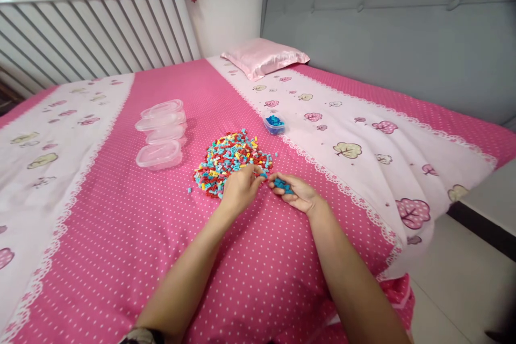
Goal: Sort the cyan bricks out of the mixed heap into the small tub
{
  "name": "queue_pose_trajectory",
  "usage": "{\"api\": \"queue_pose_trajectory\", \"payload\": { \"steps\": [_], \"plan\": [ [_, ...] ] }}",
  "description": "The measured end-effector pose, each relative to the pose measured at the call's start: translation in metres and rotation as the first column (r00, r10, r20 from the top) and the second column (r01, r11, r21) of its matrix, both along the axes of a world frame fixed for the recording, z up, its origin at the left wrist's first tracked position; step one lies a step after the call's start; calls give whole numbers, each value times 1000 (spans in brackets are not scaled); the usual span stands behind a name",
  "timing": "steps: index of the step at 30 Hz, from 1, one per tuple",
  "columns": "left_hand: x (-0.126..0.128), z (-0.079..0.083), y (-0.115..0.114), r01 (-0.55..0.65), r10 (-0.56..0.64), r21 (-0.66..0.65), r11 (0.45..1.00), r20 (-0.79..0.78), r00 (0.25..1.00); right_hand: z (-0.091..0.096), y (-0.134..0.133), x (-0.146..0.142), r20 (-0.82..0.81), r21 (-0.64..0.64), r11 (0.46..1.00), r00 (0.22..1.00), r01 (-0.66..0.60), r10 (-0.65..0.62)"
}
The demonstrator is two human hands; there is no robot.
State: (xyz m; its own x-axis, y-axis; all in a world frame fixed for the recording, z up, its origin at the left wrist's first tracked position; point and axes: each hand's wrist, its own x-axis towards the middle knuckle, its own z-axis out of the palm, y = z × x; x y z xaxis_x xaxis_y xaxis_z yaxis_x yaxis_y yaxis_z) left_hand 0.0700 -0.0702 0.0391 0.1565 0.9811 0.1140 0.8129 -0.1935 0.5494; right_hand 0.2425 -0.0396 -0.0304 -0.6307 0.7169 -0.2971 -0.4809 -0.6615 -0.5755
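A heap of small toy building bricks (231,157) in red, light blue, yellow and white lies on the pink dotted bedspread (258,258). At the heap's right edge my left hand (241,187) pinches a blue brick (263,174) between thumb and fingertips. Beside it, palm up, my right hand (297,193) cups several blue bricks (283,186) in its curled fingers. The two hands' fingertips are close together. Beyond them stands a small clear tub (276,128) with blue bricks inside.
Several clear plastic tubs (159,155) stand in a row left of the heap. One loose blue brick (189,190) lies at the heap's lower left. A pink pillow (264,58) rests at the back, by a grey headboard (382,27) and a white radiator (100,37).
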Motion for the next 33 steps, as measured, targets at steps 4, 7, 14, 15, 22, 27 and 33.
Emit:
{"api": "queue_pose_trajectory", "payload": {
  "steps": [4, 7, 14, 15, 22, 27, 33],
  "plan": [
    [14, -13, -4, 47, -48, 14, 999, 83, 995, -2, 1, -4, -28, -47, 999, 999, -27, 25],
    [17, -21, -3, 70, -71, 18, 997, 94, 993, -4, 2, -5, -67, -62, 997, 997, -50, 46],
    [21, -19, -9, -3, -22, 108, 994, 228, 973, -9, 7, -4, -160, -109, 993, 987, -53, 35],
    [24, -18, -15, -20, -19, 148, 989, 258, 966, -9, 7, -3, -179, -111, 993, 983, -48, 28],
    [56, -30, -62, 251, -352, 331, 909, 292, 889, 8, 9, 5, -342, -287, 953, 918, 99, -199],
    [58, -45, -63, 440, -495, 277, 854, 174, 851, 32, 33, 12, -262, -379, 832, 815, 405, -517],
    [52, -50, -55, 442, -479, 197, 875, 224, 849, 52, 92, 13, -166, -274, 691, 675, 669, -719]
  ]
}}
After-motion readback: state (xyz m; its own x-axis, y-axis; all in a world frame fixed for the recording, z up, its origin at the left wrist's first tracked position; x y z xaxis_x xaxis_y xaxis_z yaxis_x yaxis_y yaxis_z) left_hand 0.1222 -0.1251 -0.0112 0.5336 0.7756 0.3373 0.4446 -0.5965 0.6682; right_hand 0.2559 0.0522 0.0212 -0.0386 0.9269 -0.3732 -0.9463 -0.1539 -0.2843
